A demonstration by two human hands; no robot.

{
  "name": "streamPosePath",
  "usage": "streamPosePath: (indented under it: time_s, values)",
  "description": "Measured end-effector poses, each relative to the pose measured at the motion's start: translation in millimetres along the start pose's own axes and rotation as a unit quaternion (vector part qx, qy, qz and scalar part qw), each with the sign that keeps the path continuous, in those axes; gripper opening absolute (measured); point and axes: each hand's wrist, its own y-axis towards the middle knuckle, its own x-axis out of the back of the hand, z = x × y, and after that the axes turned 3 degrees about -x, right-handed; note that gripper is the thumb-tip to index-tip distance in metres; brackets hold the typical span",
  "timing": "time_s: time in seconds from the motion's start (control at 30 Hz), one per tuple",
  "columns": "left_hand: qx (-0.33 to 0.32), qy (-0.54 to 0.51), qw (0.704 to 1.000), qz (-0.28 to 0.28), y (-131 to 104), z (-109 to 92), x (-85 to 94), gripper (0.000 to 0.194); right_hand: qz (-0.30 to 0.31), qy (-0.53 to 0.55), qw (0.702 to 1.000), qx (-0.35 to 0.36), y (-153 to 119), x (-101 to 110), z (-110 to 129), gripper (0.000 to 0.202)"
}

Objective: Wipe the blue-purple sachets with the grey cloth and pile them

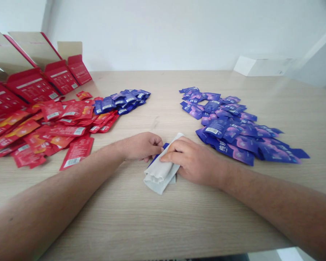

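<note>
In front of me, my right hand [194, 159] grips a folded white cloth [163, 168] between thumb and fingers. The cloth is rolled over on itself, its lower end showing loose layers above the table. Partly under it lies a blue packet [154, 160], of which only the edges show. My left hand [144, 146] is closed at the upper left side of the cloth, its thumb and fingertips pinching at the packet's edge. How much of the packet those fingers hold is hidden.
Red packets [62, 132] are heaped on the left, before open red boxes [29, 87]. Blue packets [122, 101] lie beside them at the back. A larger pile of blue packets [233, 130] spreads to the right. A white box [263, 66] stands at the far right of the table [163, 221].
</note>
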Motion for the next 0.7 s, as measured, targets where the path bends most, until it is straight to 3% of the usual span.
streamPosePath:
  time_s: [0.1,0.23,0.43,0.57,0.7]
  values:
    - [-0.005,-0.004,1.000,0.003,0.6,1.8,0.3,0.016,0.010,-0.002,1.000,0.008,-0.1,1.1,1.5,0.035]
    - [0.002,-0.004,1.000,-0.001,1.6,3.6,0.6,0.017,-0.013,-0.014,0.999,-0.034,-0.8,-0.3,-1.0,0.035]
    - [-0.007,0.001,1.000,0.003,0.4,1.3,0.5,0.013,0.007,-0.004,1.000,0.004,-0.5,-1.2,1.5,0.036]
    - [0.003,-0.002,1.000,-0.003,0.8,2.2,0.2,0.016,-0.014,-0.012,0.999,-0.039,-0.1,-1.1,0.3,0.034]
    - [-0.007,-0.003,1.000,0.000,1.3,2.9,0.1,0.014,-0.002,0.000,1.000,0.000,0.2,-2.9,2.6,0.034]
